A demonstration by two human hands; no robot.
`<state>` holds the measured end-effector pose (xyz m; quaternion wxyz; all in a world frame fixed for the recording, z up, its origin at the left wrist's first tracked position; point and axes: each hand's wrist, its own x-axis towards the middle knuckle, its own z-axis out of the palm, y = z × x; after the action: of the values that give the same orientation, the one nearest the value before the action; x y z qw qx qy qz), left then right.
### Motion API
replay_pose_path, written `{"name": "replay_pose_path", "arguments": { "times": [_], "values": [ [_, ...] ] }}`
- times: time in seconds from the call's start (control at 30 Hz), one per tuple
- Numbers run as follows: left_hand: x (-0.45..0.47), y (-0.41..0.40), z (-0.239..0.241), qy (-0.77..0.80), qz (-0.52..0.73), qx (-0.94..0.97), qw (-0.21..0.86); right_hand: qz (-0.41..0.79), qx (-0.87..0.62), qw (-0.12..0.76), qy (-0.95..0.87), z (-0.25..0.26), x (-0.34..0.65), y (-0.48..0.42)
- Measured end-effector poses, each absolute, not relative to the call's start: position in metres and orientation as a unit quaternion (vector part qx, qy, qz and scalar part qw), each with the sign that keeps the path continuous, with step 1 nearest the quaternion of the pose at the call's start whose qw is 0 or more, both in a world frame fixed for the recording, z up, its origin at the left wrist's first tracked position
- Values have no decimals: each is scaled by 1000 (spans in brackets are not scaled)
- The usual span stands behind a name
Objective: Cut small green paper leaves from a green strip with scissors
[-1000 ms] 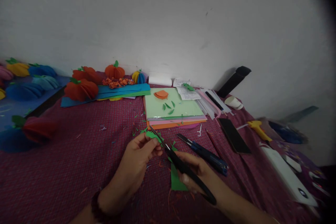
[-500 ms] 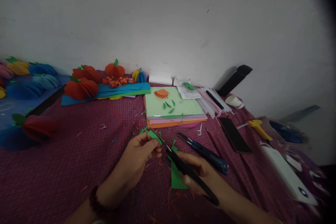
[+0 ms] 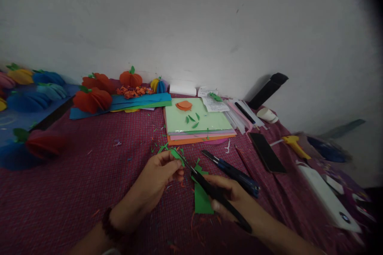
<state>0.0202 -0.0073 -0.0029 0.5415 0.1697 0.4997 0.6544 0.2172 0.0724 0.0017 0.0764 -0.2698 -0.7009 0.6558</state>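
Note:
Between the thumb and fingers of my left hand (image 3: 161,171) is a small piece of green paper (image 3: 177,157). My right hand (image 3: 229,195) is closed around black-handled scissors (image 3: 209,189), whose blades point up and left and lie against the paper's right edge. Under the scissors a larger green paper strip (image 3: 203,201) rests on the cloth, partly covered. A blue box cutter (image 3: 236,173) lies just beyond my right hand. Small green scraps (image 3: 163,147) are scattered past my left fingertips.
A stack of coloured paper (image 3: 197,127) carries small green leaf cut-outs and orange pieces. Paper pumpkins (image 3: 92,99) sit at the left. On the right are a dark phone (image 3: 267,153), a yellow glue gun (image 3: 296,146) and a white power bank (image 3: 329,199). A wall rises behind.
The green piece and scissor tips have shifted slightly right. Both hands keep their grips; the other things stay where they were.

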Motion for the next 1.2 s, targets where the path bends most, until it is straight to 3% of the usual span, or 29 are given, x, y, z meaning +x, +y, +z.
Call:
{"name": "replay_pose_path", "arguments": {
  "times": [0.43, 1.2],
  "values": [
    [11, -10, -7, 474, 585, 167, 637, 677, -267, 38, -685, 2, 232, 82],
    [15, -8, -11, 482, 577, 179, 635, 658, -288, 36, -695, -7, 234, 78]
  ]
}}
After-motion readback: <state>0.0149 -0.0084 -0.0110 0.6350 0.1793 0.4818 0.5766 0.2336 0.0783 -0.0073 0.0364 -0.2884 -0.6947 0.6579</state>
